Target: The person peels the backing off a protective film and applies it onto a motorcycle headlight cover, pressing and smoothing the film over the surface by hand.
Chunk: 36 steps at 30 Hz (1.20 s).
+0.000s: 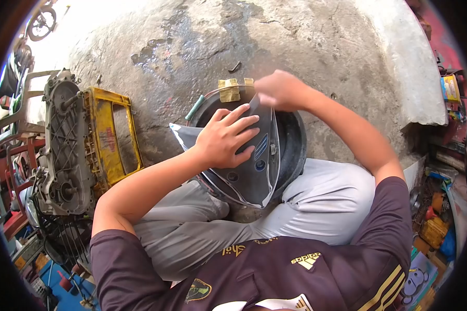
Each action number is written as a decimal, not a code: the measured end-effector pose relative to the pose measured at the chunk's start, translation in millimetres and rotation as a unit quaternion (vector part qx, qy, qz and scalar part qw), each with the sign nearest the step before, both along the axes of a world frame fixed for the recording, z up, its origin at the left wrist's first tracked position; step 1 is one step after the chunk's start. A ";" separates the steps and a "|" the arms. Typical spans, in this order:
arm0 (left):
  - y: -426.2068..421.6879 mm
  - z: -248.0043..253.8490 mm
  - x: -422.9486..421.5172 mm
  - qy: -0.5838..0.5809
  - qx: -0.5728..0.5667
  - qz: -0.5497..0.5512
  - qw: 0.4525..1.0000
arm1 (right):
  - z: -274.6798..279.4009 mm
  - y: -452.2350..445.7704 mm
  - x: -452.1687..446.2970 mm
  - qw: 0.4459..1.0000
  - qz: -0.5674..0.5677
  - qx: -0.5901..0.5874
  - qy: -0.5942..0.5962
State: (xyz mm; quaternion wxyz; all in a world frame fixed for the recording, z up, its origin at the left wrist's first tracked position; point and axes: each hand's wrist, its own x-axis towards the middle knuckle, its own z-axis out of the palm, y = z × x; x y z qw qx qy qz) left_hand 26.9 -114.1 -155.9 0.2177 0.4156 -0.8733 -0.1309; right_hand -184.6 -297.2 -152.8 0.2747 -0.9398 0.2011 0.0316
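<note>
A dark grey motorcycle body panel (pixel 246 179) with blue stripes and whitish edges lies across a black round tub (pixel 294 137) between my legs. My left hand (pixel 227 137) rests on the panel with its fingers spread, pressing on its upper face. At the panel's far narrow end is my right hand (pixel 281 90), its fingers curled in and partly blurred by motion. Whatever it may hold is hidden. Pieces of yellowish, worn sheet (pixel 229 90) hang on the tub's far rim. A teal grip (pixel 195 108) on a wire handle sits at the tub's left side.
To my left stand a metal engine casing (pixel 67 145) and a yellow plastic crate (pixel 111 137). Wet patches mark the concrete floor (pixel 316 46) ahead, where a small dark piece (pixel 235 67) lies. A raised concrete ledge (pixel 417 78) and cluttered parts line the right.
</note>
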 end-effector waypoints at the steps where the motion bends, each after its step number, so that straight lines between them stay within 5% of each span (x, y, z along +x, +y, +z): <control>1: -0.5 0.4 0.4 0.001 -0.003 0.002 1.000 | -4.5 -9.7 -3.4 1.000 -0.014 -0.016 -0.023; 9: 0.6 0.8 -0.4 0.028 -0.013 0.004 0.999 | -4.5 6.7 1.7 0.999 0.001 -0.010 -0.037; 12: 1.2 0.5 0.2 0.016 -0.015 0.002 1.000 | -4.1 -14.0 -7.2 0.996 -0.080 0.043 -0.012; 17: 0.6 -1.1 0.2 0.032 -0.030 -0.001 0.999 | 1.2 16.7 -1.5 0.999 0.003 -0.022 -0.039; 22: 1.5 -4.3 2.2 0.075 -0.053 -0.018 0.996 | -3.3 -9.1 -11.2 0.996 -0.081 0.027 -0.022; 29: 2.2 -5.1 3.8 0.093 -0.057 -0.026 0.994 | 4.6 22.8 -7.0 0.999 0.015 -0.014 -0.050; 33: 0.6 -2.6 2.3 0.093 -0.060 -0.023 0.994 | -3.6 -5.5 -15.1 0.998 -0.064 0.016 -0.015; 36: 1.0 -2.7 1.5 0.089 -0.055 -0.027 0.994 | -1.7 13.0 -11.3 0.999 -0.023 -0.025 -0.038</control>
